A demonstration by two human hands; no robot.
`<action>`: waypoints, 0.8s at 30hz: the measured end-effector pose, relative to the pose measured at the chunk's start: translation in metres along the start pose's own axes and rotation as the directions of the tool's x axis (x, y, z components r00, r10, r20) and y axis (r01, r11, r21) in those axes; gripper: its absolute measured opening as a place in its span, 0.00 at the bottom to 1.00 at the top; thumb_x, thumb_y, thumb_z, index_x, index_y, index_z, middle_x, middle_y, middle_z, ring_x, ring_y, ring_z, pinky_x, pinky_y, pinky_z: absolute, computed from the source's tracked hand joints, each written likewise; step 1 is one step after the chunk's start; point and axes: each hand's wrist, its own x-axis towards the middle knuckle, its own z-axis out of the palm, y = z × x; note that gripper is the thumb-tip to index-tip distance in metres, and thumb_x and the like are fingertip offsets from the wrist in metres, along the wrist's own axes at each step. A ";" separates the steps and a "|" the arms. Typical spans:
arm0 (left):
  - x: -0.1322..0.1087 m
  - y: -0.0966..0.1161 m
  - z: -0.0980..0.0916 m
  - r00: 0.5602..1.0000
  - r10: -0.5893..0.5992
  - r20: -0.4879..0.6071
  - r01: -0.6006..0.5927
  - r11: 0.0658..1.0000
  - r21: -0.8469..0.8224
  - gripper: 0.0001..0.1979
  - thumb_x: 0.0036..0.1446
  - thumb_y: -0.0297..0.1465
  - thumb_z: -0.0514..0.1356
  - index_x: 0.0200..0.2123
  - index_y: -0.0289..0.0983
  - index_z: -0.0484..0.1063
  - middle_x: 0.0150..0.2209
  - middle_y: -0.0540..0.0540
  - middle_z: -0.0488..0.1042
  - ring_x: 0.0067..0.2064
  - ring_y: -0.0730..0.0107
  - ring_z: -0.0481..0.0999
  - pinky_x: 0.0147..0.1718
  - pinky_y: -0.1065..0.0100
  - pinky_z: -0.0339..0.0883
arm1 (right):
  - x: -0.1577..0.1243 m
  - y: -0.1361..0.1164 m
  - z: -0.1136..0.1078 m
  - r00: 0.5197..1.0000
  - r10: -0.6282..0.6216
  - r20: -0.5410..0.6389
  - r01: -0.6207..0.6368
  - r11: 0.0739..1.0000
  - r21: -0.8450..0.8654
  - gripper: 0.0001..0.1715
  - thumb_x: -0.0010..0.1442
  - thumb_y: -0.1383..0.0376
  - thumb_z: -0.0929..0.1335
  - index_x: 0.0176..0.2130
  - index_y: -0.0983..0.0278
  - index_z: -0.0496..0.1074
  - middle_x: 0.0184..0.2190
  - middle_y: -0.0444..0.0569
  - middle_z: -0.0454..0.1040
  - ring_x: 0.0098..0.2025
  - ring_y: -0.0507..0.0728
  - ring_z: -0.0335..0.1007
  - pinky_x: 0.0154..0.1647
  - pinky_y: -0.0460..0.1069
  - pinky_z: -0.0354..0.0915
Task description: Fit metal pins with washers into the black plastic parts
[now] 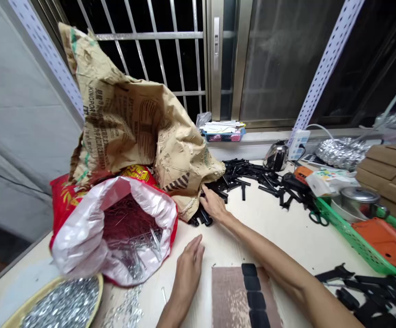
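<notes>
A pale tabletop (280,228) stands below a barred window (150,54). In the head view, the left hand (189,266) lies flat and released beside a red bag (60,200) of metal pins (139,250). The right hand (213,205) touches black plastic parts (201,218) at the mouth of the brown sack (132,123); whether it grips them cannot be told.

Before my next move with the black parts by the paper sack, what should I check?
1. Right hand on the black parts at the paper sack's mouth: ok, touching them.
2. Part actually gripped: cannot tell, the hand covers the pile.
3. Left hand free: ok, flat on the table, holding nothing.
4. Board with black pads in front: ok, lies between the forearms.
5. Pins contained: not ok, some lie loose beside the bag.
6. Scissors away from both hands: ok.
</notes>
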 end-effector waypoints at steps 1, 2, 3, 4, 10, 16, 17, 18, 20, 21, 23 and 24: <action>0.021 -0.002 0.010 1.000 0.018 -0.001 -0.019 0.999 -0.027 0.20 0.61 0.34 0.49 0.51 0.34 0.71 0.51 0.38 0.73 0.53 0.59 0.72 0.53 0.56 0.65 | 0.010 -0.004 -0.002 0.997 -0.078 -0.029 0.078 0.996 0.029 0.31 0.65 0.60 0.57 0.64 0.58 0.44 0.51 0.51 0.68 0.49 0.57 0.67 0.45 0.49 0.61; 0.042 -0.005 0.019 0.999 0.035 0.000 -0.035 0.999 -0.041 0.20 0.61 0.33 0.49 0.51 0.34 0.71 0.52 0.38 0.72 0.55 0.58 0.71 0.54 0.54 0.63 | 0.021 -0.007 -0.004 0.989 -0.143 -0.044 0.145 0.989 0.040 0.31 0.65 0.60 0.56 0.64 0.60 0.45 0.54 0.52 0.66 0.51 0.57 0.64 0.48 0.49 0.60; 0.061 -0.008 0.026 0.998 0.055 0.001 -0.055 0.998 -0.042 0.20 0.60 0.31 0.49 0.51 0.33 0.70 0.53 0.36 0.71 0.56 0.57 0.69 0.55 0.53 0.61 | 0.033 -0.008 -0.006 0.981 -0.189 -0.043 0.190 0.981 0.031 0.30 0.65 0.61 0.56 0.64 0.61 0.46 0.56 0.52 0.63 0.53 0.57 0.62 0.51 0.48 0.59; 0.077 -0.013 0.032 0.998 0.063 -0.025 -0.064 0.998 -0.030 0.20 0.59 0.30 0.49 0.52 0.32 0.70 0.55 0.35 0.69 0.59 0.56 0.66 0.56 0.51 0.59 | 0.045 -0.007 -0.008 0.975 -0.218 -0.032 0.218 0.976 0.014 0.28 0.65 0.63 0.55 0.63 0.62 0.48 0.57 0.52 0.62 0.55 0.56 0.60 0.54 0.49 0.57; 0.114 -0.047 0.039 0.981 0.050 -0.187 -0.017 0.984 0.177 0.25 0.59 0.32 0.52 0.57 0.27 0.60 0.63 0.26 0.54 0.65 0.47 0.50 0.57 0.41 0.52 | 0.099 0.025 -0.008 0.983 -0.132 0.127 0.141 0.988 -0.070 0.29 0.60 0.56 0.61 0.58 0.62 0.60 0.58 0.57 0.61 0.59 0.68 0.53 0.57 0.66 0.49; 0.096 -0.057 0.037 0.970 0.150 -0.189 -0.104 0.967 0.234 0.25 0.60 0.31 0.50 0.61 0.33 0.55 0.64 0.31 0.53 0.65 0.53 0.52 0.57 0.46 0.55 | 0.083 0.046 0.005 0.975 -0.085 0.203 0.104 0.991 -0.083 0.36 0.56 0.49 0.64 0.60 0.56 0.57 0.61 0.56 0.57 0.59 0.73 0.51 0.51 0.74 0.51; 0.093 -0.057 0.037 0.970 0.159 -0.183 -0.115 0.967 0.229 0.25 0.61 0.31 0.50 0.61 0.34 0.55 0.64 0.33 0.54 0.65 0.54 0.52 0.58 0.47 0.55 | 0.075 0.049 0.004 0.974 -0.100 0.205 0.119 0.989 -0.082 0.35 0.56 0.48 0.64 0.60 0.55 0.58 0.61 0.56 0.56 0.59 0.73 0.51 0.51 0.74 0.50; 0.090 -0.057 0.037 0.970 0.160 -0.182 -0.118 0.968 0.223 0.24 0.61 0.31 0.49 0.60 0.35 0.55 0.63 0.34 0.56 0.65 0.54 0.54 0.58 0.48 0.56 | 0.066 0.054 0.001 0.970 -0.119 0.212 0.138 0.987 -0.081 0.34 0.55 0.48 0.64 0.59 0.54 0.59 0.62 0.55 0.55 0.59 0.73 0.52 0.52 0.75 0.48; 0.086 -0.055 0.037 0.969 0.140 -0.205 -0.097 0.973 0.207 0.22 0.62 0.32 0.49 0.59 0.36 0.59 0.61 0.35 0.60 0.62 0.55 0.59 0.57 0.50 0.58 | 0.049 0.067 -0.005 0.959 -0.160 0.236 0.181 0.981 -0.072 0.33 0.54 0.46 0.66 0.57 0.53 0.62 0.62 0.53 0.54 0.58 0.71 0.54 0.53 0.74 0.46; 0.086 -0.053 0.038 0.966 0.125 -0.227 -0.080 0.977 0.197 0.21 0.62 0.33 0.48 0.57 0.36 0.61 0.58 0.35 0.63 0.60 0.55 0.62 0.56 0.50 0.59 | 0.041 0.074 -0.008 0.951 -0.178 0.251 0.199 0.978 -0.062 0.33 0.54 0.46 0.66 0.56 0.53 0.63 0.62 0.52 0.55 0.58 0.70 0.55 0.54 0.73 0.47; 0.086 -0.048 0.042 0.958 0.097 -0.271 -0.048 0.982 0.181 0.20 0.62 0.34 0.49 0.55 0.35 0.64 0.54 0.34 0.67 0.57 0.53 0.66 0.55 0.49 0.60 | 0.031 0.087 -0.013 0.943 -0.195 0.269 0.214 0.976 -0.041 0.34 0.56 0.45 0.64 0.59 0.54 0.60 0.61 0.52 0.57 0.58 0.68 0.55 0.55 0.70 0.50; 0.087 -0.043 0.045 0.954 0.085 -0.286 -0.033 0.983 0.181 0.21 0.61 0.35 0.49 0.55 0.34 0.64 0.53 0.34 0.68 0.56 0.52 0.66 0.54 0.49 0.61 | 0.027 0.091 -0.013 0.943 -0.194 0.269 0.210 0.977 -0.033 0.34 0.59 0.46 0.62 0.60 0.56 0.58 0.60 0.53 0.58 0.59 0.67 0.54 0.56 0.69 0.50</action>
